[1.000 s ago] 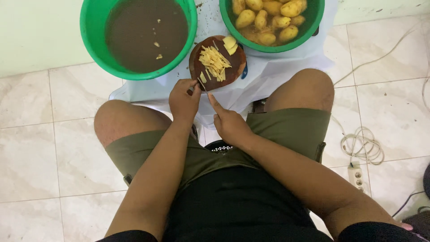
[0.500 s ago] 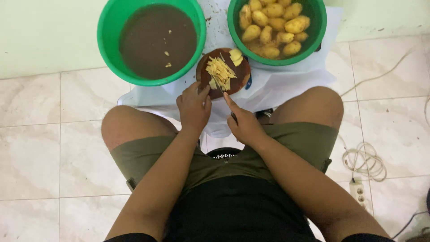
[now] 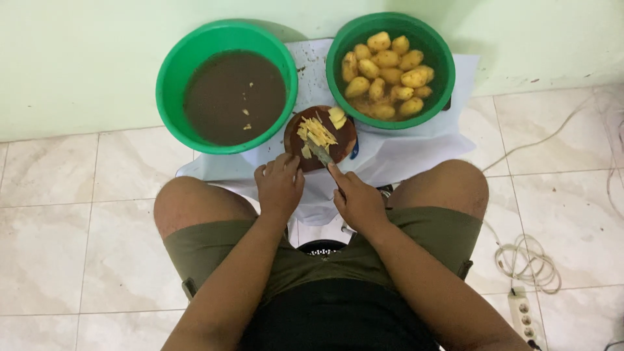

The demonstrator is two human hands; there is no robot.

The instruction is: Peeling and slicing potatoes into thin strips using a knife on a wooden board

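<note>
A small round dark wooden board (image 3: 341, 142) lies on white plastic sheeting, with a pile of thin yellow potato strips (image 3: 315, 134) and a few potato slices (image 3: 337, 117) on it. My right hand (image 3: 356, 198) grips a knife (image 3: 320, 155) whose blade lies flat over the strips near the board's front. My left hand (image 3: 279, 184) rests with its fingertips at the board's near left edge, fingers curled.
Two green basins stand against the pale wall: the left basin (image 3: 170, 78) holds murky brown water, the right basin (image 3: 442, 49) holds peeled yellow potatoes (image 3: 387, 75). White plastic sheeting (image 3: 403, 153) covers the tiled floor. A coiled white cable (image 3: 530, 257) and power strip (image 3: 525, 315) lie at right.
The view has tilted up, showing both basins whole. The knife blade has come onto the board over the strips, and the strip pile looks more gathered. My left hand stays at the board's edge.
</note>
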